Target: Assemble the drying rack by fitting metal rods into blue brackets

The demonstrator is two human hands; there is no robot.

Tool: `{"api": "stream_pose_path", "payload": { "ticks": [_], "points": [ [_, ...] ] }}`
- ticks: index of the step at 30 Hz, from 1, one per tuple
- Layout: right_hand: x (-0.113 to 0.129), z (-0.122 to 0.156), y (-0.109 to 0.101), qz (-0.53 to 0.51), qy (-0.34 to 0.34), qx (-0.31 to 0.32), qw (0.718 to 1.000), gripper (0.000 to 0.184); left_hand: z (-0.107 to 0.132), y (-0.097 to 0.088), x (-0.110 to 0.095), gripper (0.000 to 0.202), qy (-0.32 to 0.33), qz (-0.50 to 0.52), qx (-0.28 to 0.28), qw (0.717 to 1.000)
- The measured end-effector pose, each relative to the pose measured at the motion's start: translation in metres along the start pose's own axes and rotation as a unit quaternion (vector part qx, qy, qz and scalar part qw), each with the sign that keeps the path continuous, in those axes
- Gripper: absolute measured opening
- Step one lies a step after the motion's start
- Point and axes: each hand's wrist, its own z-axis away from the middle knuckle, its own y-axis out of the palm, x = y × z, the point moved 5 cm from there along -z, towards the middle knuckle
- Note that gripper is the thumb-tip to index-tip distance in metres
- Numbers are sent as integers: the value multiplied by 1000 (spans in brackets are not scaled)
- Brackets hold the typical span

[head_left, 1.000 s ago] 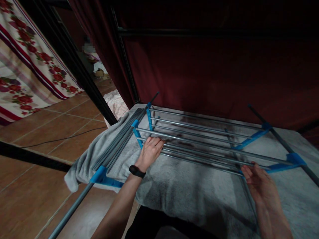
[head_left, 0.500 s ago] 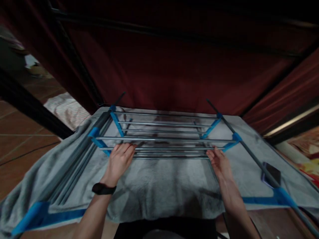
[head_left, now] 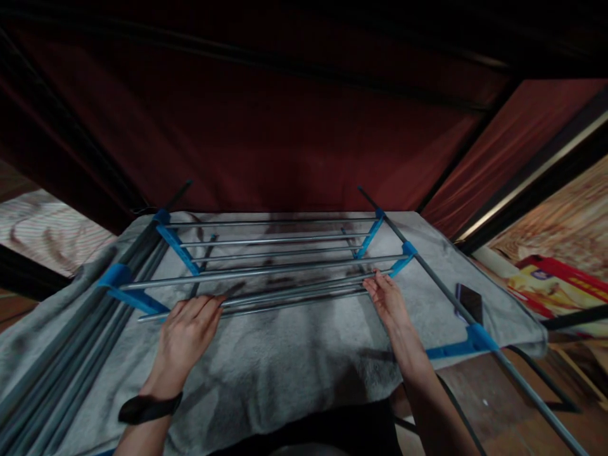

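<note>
A rack of grey metal tubes and blue plastic brackets lies across a grey blanket (head_left: 294, 354). My left hand (head_left: 190, 329), with a dark band at the wrist, is closed around the left part of a few loose-looking metal rods (head_left: 294, 294). My right hand (head_left: 387, 297) pinches the right ends of the same rods between thumb and fingers. The left blue bracket (head_left: 137, 294) stands just beyond my left hand, a rod end poking out beside it. Near my right fingertips is the right blue bracket (head_left: 403, 258). My fingers hide part of the rods.
A bundle of long grey tubes (head_left: 80, 354) runs along the left side. A dark phone (head_left: 469, 303) lies by the right side tube (head_left: 441, 288). Dark red cloth (head_left: 285, 145) hangs behind. A red and yellow package (head_left: 555, 285) is at the far right.
The view has turned right, so the rack appears further left. My left hand and the rods' left end have come nearer to me, leaving the rods slanted. Both hands keep hold.
</note>
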Motion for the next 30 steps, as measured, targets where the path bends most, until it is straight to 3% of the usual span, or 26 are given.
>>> {"api": "stream_pose_path", "payload": {
  "ticks": [5, 14, 19, 22, 26, 30],
  "points": [
    [2, 2, 4, -14, 9, 4, 1000, 35, -3, -4, -2, 22, 8, -5, -4, 1000],
    [3, 4, 4, -9, 3, 2, 1000, 32, -5, -15, -8, 20, 34, -16, -5, 999],
    [-4, 10, -5, 23, -4, -2, 1000, 37, -1, -14, -8, 22, 33, -10, -1, 999],
    [-4, 13, -23, 112, -63, -49, 991, 42, 1, -12, -7, 22, 29, -9, -2, 1000],
    [11, 15, -49, 199, -175, -151, 952, 46, 2, -10, -5, 25, 27, -3, 3, 1000],
    [25, 8, -52, 280, -232, -163, 917, 55, 2, -9, -3, 31, 9, 13, 12, 1000]
  ]
}}
